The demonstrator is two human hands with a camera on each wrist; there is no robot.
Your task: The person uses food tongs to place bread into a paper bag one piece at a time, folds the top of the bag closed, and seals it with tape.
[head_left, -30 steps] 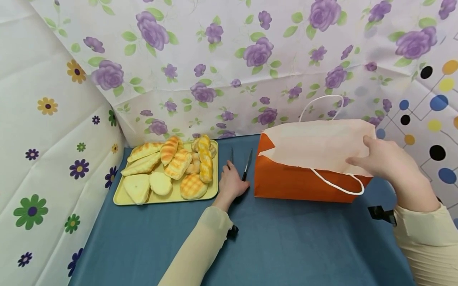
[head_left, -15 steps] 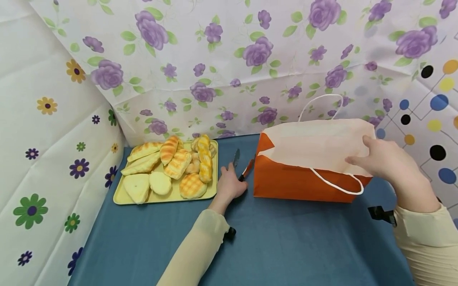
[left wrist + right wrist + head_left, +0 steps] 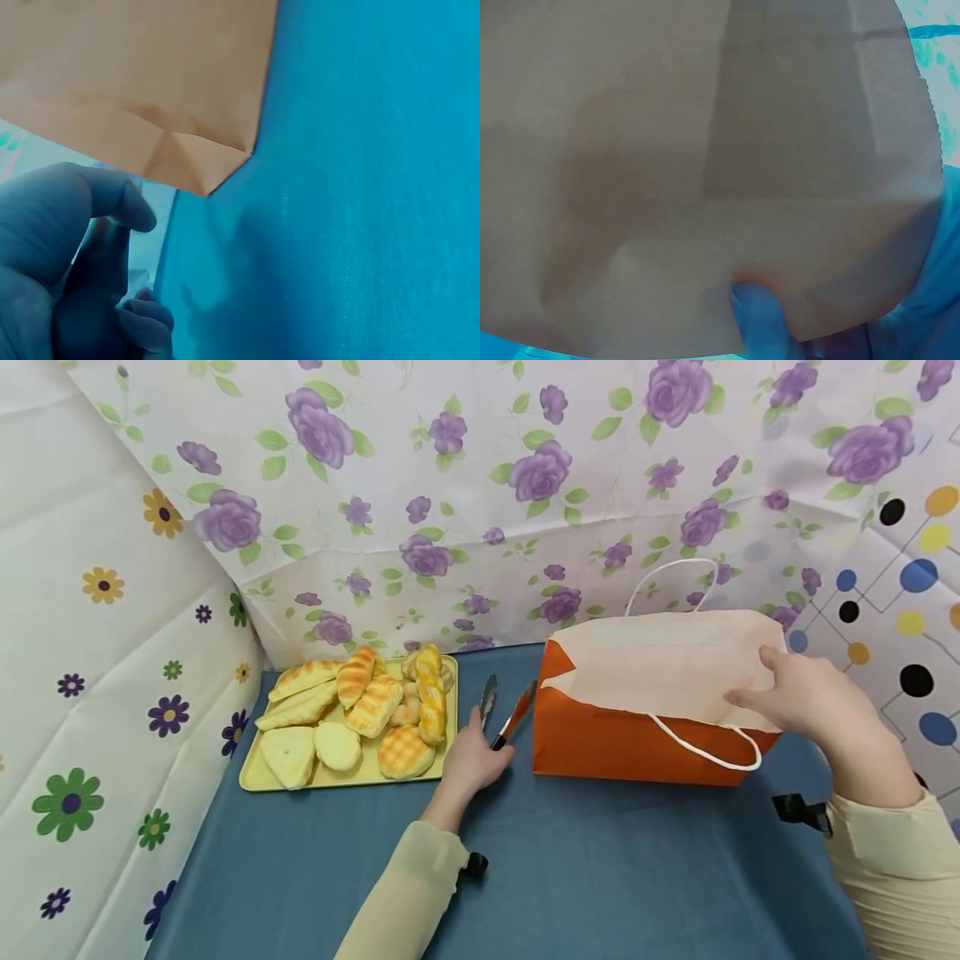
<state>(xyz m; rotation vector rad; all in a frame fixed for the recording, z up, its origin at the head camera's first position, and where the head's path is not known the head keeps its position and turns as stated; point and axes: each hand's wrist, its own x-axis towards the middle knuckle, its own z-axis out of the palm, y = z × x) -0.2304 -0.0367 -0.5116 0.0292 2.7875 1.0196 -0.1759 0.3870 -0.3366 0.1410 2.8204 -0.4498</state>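
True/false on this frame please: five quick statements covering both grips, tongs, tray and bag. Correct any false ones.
1. In the head view, the yellow tray of bread is left of the orange bag. True.
2. The left grip holds the tongs. True.
3. The tongs clamp a piece of bread. False: their arms are apart with nothing between them.
4. The right grip rests on the tray. False: it holds the bag's edge.
5. The bag's handles are black. False: they are white.

The tongs (image 3: pixel 516 718) have been drawn slightly back and turned by the left hand (image 3: pixel 475 762); pointed almost straight ahead a second ago, they are now slanted toward the orange bag (image 3: pixel 622 742).
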